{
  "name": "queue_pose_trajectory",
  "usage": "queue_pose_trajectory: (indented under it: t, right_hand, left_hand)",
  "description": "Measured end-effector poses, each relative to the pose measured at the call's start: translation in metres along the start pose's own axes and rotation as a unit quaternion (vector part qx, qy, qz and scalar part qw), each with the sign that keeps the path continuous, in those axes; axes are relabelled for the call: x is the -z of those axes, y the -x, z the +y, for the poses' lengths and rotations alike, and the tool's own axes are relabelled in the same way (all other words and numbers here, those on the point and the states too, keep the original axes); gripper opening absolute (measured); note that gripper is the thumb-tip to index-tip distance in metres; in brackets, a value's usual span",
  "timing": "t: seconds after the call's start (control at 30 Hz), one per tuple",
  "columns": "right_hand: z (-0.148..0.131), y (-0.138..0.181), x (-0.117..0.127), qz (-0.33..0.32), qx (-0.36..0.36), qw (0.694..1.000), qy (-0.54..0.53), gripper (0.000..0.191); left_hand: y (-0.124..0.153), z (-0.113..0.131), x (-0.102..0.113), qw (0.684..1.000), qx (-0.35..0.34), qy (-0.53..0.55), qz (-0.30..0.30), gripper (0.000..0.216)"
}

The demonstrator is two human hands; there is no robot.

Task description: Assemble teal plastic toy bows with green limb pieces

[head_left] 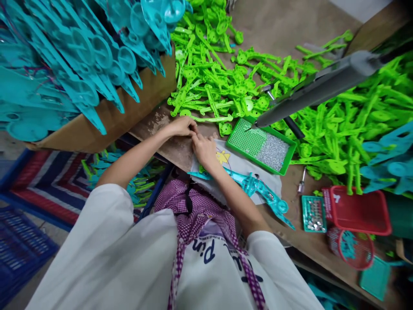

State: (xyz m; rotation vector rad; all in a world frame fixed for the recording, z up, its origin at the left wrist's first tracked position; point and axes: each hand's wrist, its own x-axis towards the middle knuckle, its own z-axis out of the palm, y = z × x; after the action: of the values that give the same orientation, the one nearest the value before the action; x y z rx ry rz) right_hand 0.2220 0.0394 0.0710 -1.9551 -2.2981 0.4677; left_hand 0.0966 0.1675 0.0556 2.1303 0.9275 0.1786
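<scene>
both hands are held together at the near bench edge, left hand (182, 127) and right hand (204, 150) each curled with fingertips meeting; whether something small is pinched there cannot be told. a teal plastic part (254, 185) is laid on the white cloth (241, 165), just beside the right forearm and near the green screw tray (248, 137). it is judged light, stiff, smooth and thin-armed, so best gripped at the thicker round hub, not the tapered tip.
</scene>
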Motion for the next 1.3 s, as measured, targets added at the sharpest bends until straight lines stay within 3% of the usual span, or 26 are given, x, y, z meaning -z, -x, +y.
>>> queue_pose_trajectory:
  t: [0.17,0.37,0.5,0.6,0.77,0.87,0.97,1.1,1.2,1.3]
  right_hand:
    - [0.006,0.021,0.006,-0.030,0.049,0.998,-0.001,0.041]
    - [0.028,0.039,0.006,0.063,-0.030,0.990,-0.125,0.045]
    - [0.035,0.036,0.017,-0.016,-0.127,0.987,-0.096,0.029]
    - [0.040,0.033,0.025,-0.078,-0.160,0.981,-0.079,0.033]
    - [0.051,0.029,0.022,-0.078,-0.179,0.972,-0.132,0.035]
    - [0.056,0.025,0.014,-0.004,-0.181,0.941,-0.287,0.034]
    - [0.057,0.025,0.005,0.055,-0.170,0.876,-0.448,0.034]
    - [0.054,0.028,-0.002,0.039,-0.150,0.811,-0.565,0.033]
    - [0.053,0.027,-0.004,-0.014,-0.181,0.801,-0.571,0.032]
    - [0.053,0.023,-0.004,-0.068,-0.190,0.834,-0.513,0.027]
  left_hand:
    - [0.002,0.004,-0.004,1.000,0.011,0.005,0.018,0.008]
    - [0.013,0.002,-0.010,0.999,-0.036,0.018,0.034,0.009]
    - [0.016,-0.001,-0.012,0.997,-0.068,0.004,0.044,0.009]
    - [0.018,-0.003,-0.014,0.996,-0.076,0.006,0.045,0.010]
    - [0.018,-0.005,-0.015,0.997,-0.070,-0.009,0.045,0.012]
    - [0.017,-0.004,-0.014,0.997,-0.066,-0.009,0.042,0.012]
    - [0.017,-0.002,-0.014,0.997,-0.065,-0.005,0.047,0.010]
    - [0.017,0.000,-0.014,0.997,-0.061,0.003,0.052,0.008]
    - [0.016,0.001,-0.014,0.997,-0.057,0.007,0.055,0.005]
    - [0.016,0.002,-0.013,0.997,-0.052,0.010,0.056,0.004]
